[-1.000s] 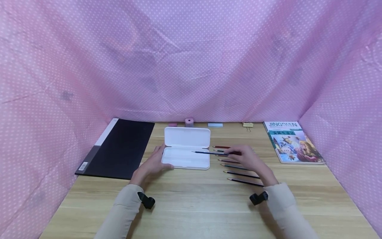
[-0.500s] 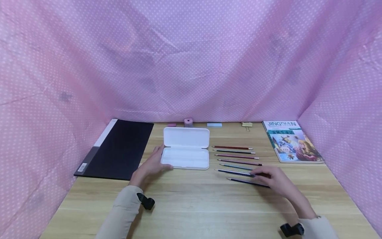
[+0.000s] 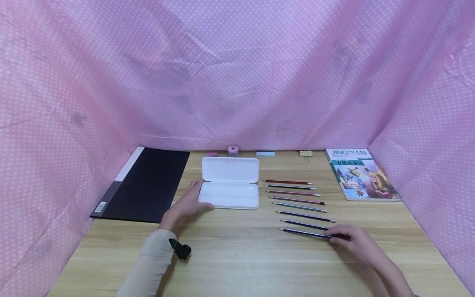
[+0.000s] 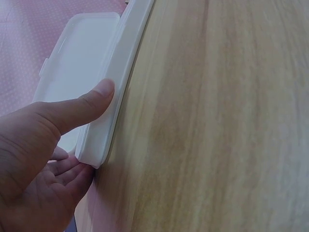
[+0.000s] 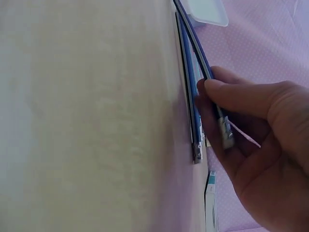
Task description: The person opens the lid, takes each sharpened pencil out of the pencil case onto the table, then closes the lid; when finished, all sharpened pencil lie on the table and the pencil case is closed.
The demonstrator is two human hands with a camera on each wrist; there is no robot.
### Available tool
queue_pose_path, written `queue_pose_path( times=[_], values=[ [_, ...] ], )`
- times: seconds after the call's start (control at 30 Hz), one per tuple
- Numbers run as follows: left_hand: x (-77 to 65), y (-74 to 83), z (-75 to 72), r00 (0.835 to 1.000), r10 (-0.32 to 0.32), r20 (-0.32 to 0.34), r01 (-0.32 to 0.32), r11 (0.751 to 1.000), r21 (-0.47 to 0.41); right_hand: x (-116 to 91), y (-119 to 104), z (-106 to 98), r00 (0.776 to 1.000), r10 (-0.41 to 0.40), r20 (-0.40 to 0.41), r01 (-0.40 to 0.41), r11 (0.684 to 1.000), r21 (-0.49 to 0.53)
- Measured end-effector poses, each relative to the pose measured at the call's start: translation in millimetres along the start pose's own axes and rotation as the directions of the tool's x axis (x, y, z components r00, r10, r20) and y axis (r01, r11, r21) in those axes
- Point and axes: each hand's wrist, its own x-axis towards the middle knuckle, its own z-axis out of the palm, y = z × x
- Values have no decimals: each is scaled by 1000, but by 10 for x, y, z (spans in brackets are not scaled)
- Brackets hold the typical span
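Observation:
An open white pencil case (image 3: pixel 230 169) stands in the middle of the table, its lid raised at the back and nothing in its tray. My left hand (image 3: pixel 188 204) grips the case's left front corner; in the left wrist view the thumb (image 4: pixel 99 96) lies on the front wall and the fingers bend round the corner. My right hand (image 3: pixel 354 243) pinches a dark blue pencil (image 3: pixel 304 233) near its eraser end, point to the left. The right wrist view shows this pencil raised at a slant above the others. Several pencils (image 3: pixel 306 216) lie in a row behind it.
A black folder (image 3: pixel 152 181) lies at the left. At the back stand a pink sharpener (image 3: pixel 233 151), a light blue strip (image 3: pixel 265 154) and a yellow binder clip (image 3: pixel 306 153). A book (image 3: pixel 361 175) lies at the right. Pink dotted cloth (image 3: pixel 237 82) surrounds the table.
My right hand has carried the dark blue pencil from over the case to the right and toward the front, past the row's near end. The left hand stays on the case.

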Motion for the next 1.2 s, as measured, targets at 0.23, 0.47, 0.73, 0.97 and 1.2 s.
queue_pose_path(
  times=[0.23, 0.47, 0.73, 0.97, 1.2],
  values=[
    [8, 5, -20, 1000, 11, -1, -11, 1000, 4, -30, 30, 18, 999, 40, -18, -40, 999, -31],
    [-4, 19, -21, 1000, 0, -1, 0, 1000, 13, -60, 71, 50, 998, 61, -32, -63, 997, -53],
    [-3, 31, -14, 999, -42, 21, 42, 999, 24, -95, 65, 54, 994, 97, -47, -100, 994, -53],
    [1, 35, -13, 999, -42, 21, 42, 999, 32, -119, 72, 67, 993, 92, -67, -97, 993, -62],
    [-8, 46, -5, 998, -61, 29, 60, 998, 22, -132, 71, 70, 991, 123, -60, -128, 989, -72]
  ],
)
